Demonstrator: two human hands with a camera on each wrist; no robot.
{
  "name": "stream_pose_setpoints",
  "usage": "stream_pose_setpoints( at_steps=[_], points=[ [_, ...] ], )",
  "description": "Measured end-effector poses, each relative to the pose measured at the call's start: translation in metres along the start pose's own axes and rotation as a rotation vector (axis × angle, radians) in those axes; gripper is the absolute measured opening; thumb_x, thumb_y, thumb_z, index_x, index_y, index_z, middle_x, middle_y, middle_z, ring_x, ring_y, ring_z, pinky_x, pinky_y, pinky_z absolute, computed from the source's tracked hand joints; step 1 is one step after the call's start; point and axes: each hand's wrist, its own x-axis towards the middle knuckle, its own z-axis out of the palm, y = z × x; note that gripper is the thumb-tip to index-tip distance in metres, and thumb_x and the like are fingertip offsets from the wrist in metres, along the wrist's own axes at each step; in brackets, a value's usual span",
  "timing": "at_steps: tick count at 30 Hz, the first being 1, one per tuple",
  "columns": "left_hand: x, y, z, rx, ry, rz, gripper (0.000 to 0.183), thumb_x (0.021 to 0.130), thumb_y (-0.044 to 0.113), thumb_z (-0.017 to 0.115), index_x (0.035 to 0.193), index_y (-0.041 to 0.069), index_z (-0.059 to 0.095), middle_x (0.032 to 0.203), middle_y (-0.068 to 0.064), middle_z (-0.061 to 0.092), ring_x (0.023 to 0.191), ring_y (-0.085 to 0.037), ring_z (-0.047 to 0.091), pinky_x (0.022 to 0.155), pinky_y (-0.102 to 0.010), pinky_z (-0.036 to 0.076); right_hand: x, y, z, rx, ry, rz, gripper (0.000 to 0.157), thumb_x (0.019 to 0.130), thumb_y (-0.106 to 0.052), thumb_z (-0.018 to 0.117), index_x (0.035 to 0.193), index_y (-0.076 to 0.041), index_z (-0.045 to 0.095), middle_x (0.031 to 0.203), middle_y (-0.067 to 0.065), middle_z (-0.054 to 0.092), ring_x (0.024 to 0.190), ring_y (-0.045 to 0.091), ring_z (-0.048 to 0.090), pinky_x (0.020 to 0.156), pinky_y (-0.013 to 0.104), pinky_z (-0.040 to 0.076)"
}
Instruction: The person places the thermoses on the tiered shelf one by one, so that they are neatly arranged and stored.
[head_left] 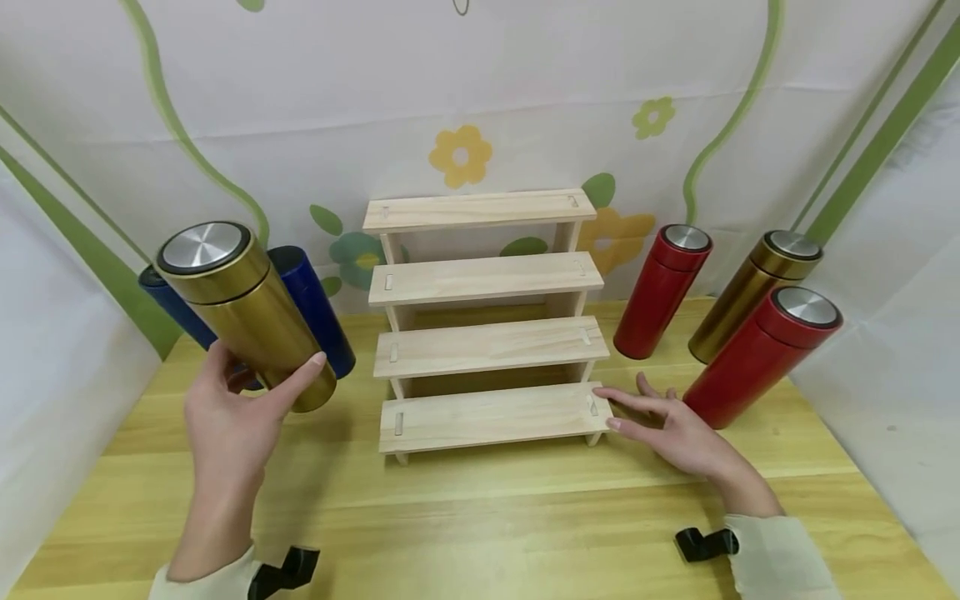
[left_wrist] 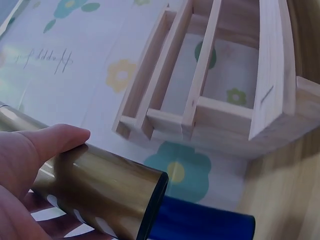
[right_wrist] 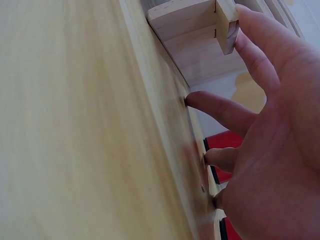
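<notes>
My left hand (head_left: 236, 412) holds a gold thermos (head_left: 258, 321) raised and tilted, with its silver lid up to the left. Its fingers and thumb wrap the lower body. Behind it, partly hidden, stand a blue thermos (head_left: 311, 308) and a second blue thermos (head_left: 176, 304). A pale wooden four-step rack (head_left: 487, 346) stands in the middle. At the right end of its lowest board (head_left: 495, 419), the extended thumb and index finger of my right hand (head_left: 678, 433) touch the wood. In the right wrist view its other fingers (right_wrist: 222, 112) reach down to the tabletop.
Right of the rack stand a red thermos (head_left: 660, 292), another gold thermos (head_left: 753, 296) and a nearer red thermos (head_left: 761, 358), close beyond my right hand. The wooden table (head_left: 480, 525) meets a white cloth backdrop (head_left: 525, 67) printed with flowers and green stems.
</notes>
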Motion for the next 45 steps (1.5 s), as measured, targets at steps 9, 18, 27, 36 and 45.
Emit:
stream_pose_setpoints(
  at_steps=[9, 18, 27, 36, 45],
  points=[
    [0.002, 0.011, 0.004, 0.013, -0.044, 0.036, 0.072, 0.08, 0.04, 0.092, 0.143, 0.029, 0.059, 0.137, 0.003, 0.065, 0.117, -0.012, 0.06, 0.089, -0.02, 0.047, 0.002, -0.006, -0.001, 0.012, -0.005, -0.013, 0.046, 0.1, -0.035, 0.073, 0.145, -0.039, 0.063, 0.156, 0.006, 0.055, 0.161, 0.051, 0.003, 0.119, 0.08, -0.012],
    [0.003, 0.023, 0.007, 0.01, -0.082, 0.073, 0.074, 0.081, 0.044, 0.091, 0.145, 0.03, 0.057, 0.139, 0.003, 0.064, 0.118, -0.015, 0.059, 0.087, -0.022, 0.047, -0.001, 0.0, 0.001, 0.006, 0.001, -0.02, 0.046, 0.101, -0.033, 0.072, 0.146, -0.037, 0.062, 0.156, 0.009, 0.056, 0.159, 0.055, 0.004, 0.117, 0.081, -0.013],
    [0.009, 0.038, 0.014, 0.005, -0.127, 0.121, 0.071, 0.081, 0.048, 0.089, 0.144, 0.032, 0.058, 0.136, 0.009, 0.064, 0.113, -0.011, 0.057, 0.079, -0.021, 0.052, 0.0, 0.0, 0.001, 0.003, 0.011, -0.009, 0.046, 0.101, -0.035, 0.072, 0.145, -0.038, 0.062, 0.157, 0.008, 0.055, 0.16, 0.053, 0.004, 0.118, 0.081, -0.013],
    [0.015, 0.062, 0.022, -0.018, -0.143, 0.159, 0.069, 0.08, 0.048, 0.09, 0.14, 0.03, 0.061, 0.127, 0.005, 0.066, 0.109, -0.011, 0.061, 0.082, -0.02, 0.053, -0.001, -0.001, 0.001, 0.012, 0.002, -0.003, 0.045, 0.1, -0.036, 0.072, 0.145, -0.039, 0.063, 0.157, 0.008, 0.055, 0.16, 0.052, 0.002, 0.118, 0.081, -0.013],
    [0.023, 0.092, 0.032, -0.032, -0.208, 0.217, 0.073, 0.079, 0.055, 0.089, 0.142, 0.032, 0.06, 0.133, 0.002, 0.063, 0.113, -0.017, 0.065, 0.093, -0.038, 0.057, 0.0, -0.002, 0.001, 0.021, 0.003, -0.013, 0.046, 0.1, -0.033, 0.072, 0.145, -0.037, 0.063, 0.155, 0.007, 0.056, 0.16, 0.053, 0.003, 0.117, 0.081, -0.013]
  ],
)
